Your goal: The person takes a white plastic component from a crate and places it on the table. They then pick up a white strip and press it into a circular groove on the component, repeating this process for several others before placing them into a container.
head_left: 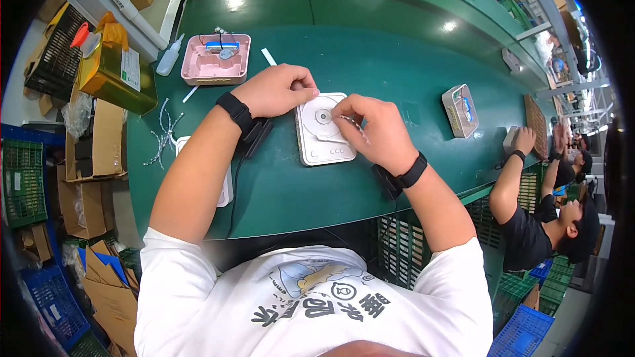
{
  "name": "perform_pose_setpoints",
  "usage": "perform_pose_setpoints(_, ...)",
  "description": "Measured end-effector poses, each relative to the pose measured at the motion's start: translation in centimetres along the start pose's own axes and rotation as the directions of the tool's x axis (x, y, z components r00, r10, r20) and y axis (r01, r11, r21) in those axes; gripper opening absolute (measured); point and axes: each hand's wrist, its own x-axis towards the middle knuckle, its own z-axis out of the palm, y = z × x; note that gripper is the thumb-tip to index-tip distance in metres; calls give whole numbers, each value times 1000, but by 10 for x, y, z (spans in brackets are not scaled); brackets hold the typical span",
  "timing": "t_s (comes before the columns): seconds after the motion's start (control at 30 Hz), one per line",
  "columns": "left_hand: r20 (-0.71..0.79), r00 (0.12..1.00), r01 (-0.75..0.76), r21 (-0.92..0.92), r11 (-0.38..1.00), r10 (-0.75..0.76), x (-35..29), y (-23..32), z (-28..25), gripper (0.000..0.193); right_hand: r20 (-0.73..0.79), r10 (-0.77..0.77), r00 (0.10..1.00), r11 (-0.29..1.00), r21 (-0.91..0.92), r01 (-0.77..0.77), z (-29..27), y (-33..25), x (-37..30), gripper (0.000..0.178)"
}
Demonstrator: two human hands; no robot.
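Note:
A white disc player with a round recess, a centre hub and small buttons lies flat on the green table before me. My left hand is closed at its upper left corner, thumb and curled fingers against the edge. Over the player's right side, my right hand is closed in a pinch. A thin, twisted grey-white wire shows between its fingers, partly hidden. The fingertips are close to the hub; whether they touch it I cannot tell. Both wrists wear black bands.
A pink open casing with a blue part sits far left, beside a white squeeze bottle. Twisted wires lie near another white casing under my left forearm. Right stands an open white casing; beyond, co-workers. A yellow-green can stands left.

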Motion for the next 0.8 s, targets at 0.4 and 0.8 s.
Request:
perform_pose_setpoints(0.4,-6,999,-48,-31,998,48,4,-10,3,30,15,79,997,990,120,-80,-1,5,2,13)
perform_pose_setpoints(0.8,-5,1000,-21,-23,1000,21,1,-5,1,31,8,-41,999,997,60,40,-8,-3,7,18)
